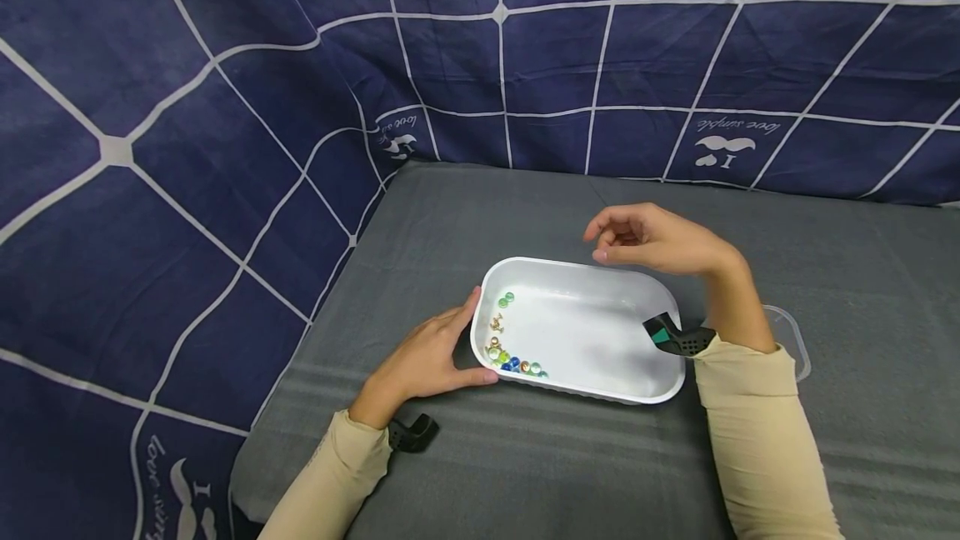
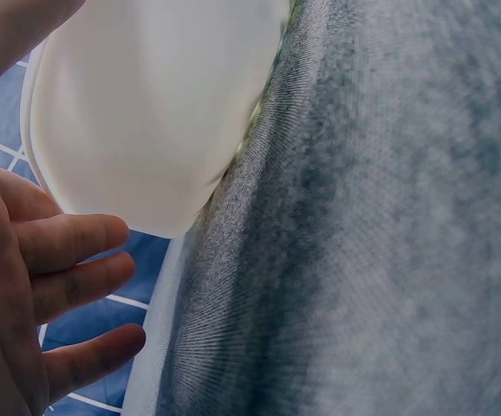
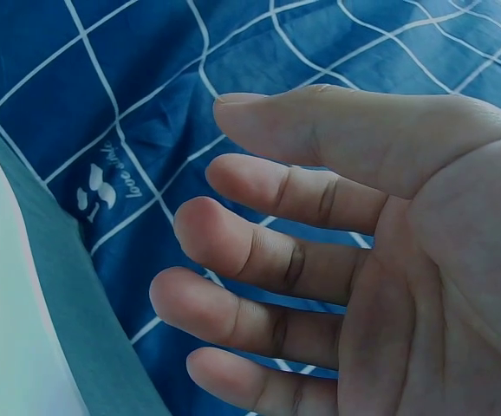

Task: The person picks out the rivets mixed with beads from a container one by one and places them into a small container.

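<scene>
A white rectangular tray [image 1: 592, 332] rests on the grey surface. Small marbles, green, blue and clear, lie along its left end and near-left corner with some gold-coloured pieces [image 1: 497, 323]. My left hand [image 1: 431, 357] touches the tray's left end, thumb along the near side and fingers by the left wall. In the left wrist view, this hand [image 2: 51, 286] has its fingers spread beside the pale tray wall [image 2: 146, 113]. Above the tray's far edge hovers my right hand [image 1: 648, 240], loosely bent and holding nothing; the right wrist view shows this hand [image 3: 354, 243] with fingers apart.
A clear plastic lid or container [image 1: 787, 340] lies right of the tray, partly hidden by the right forearm. Dark blue cloth with white lines [image 1: 555, 57] hangs behind and at the left of the grey-covered surface [image 1: 465, 198].
</scene>
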{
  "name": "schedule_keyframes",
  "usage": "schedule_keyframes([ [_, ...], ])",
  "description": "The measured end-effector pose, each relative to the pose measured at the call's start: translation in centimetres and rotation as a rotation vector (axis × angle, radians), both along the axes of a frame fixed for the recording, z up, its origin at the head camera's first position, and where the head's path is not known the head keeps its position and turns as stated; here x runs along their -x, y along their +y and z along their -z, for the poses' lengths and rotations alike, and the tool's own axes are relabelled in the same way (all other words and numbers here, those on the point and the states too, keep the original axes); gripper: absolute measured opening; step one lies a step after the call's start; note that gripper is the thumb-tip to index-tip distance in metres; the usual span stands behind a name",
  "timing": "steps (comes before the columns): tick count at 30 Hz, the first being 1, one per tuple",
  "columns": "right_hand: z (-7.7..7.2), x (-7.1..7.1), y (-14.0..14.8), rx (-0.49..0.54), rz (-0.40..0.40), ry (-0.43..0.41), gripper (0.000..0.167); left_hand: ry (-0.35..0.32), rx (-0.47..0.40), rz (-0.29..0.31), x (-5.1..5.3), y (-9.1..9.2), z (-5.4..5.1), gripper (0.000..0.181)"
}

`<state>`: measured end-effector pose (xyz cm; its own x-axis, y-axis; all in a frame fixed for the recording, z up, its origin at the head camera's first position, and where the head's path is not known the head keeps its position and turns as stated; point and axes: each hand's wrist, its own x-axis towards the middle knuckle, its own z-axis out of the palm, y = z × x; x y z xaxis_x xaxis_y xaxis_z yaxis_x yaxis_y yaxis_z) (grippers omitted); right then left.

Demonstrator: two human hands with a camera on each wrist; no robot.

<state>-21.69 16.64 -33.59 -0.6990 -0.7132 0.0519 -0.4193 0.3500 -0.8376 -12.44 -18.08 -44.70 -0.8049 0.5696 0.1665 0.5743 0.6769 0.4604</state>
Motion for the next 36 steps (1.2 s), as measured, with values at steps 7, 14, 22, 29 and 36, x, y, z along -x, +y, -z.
schedule_keyframes([
  [7,0.4,0.6,-1.1,-0.004,-0.027,-0.034,0.021,-0.006,0.0,-0.003,0.0,0.0,0.1,0.116],
  [14,0.6,1.0,-2.3,-0.017,-0.043,-0.05,0.022,-0.004,-0.009,0.0,-0.1,0.0,0.2,0.115],
  [22,1.1,1.3,-3.8,-0.014,-0.047,-0.069,0.022,-0.004,-0.013,0.0,-0.1,0.0,0.2,0.115],
  [29,2.1,1.5,-5.1,0.016,-0.06,-0.116,0.024,0.001,-0.015,0.008,0.0,0.0,0.2,0.116],
  [36,3.3,1.8,-6.4,0.034,-0.105,-0.178,0.026,-0.005,-0.001,-0.001,0.0,0.0,0.0,0.116],
])
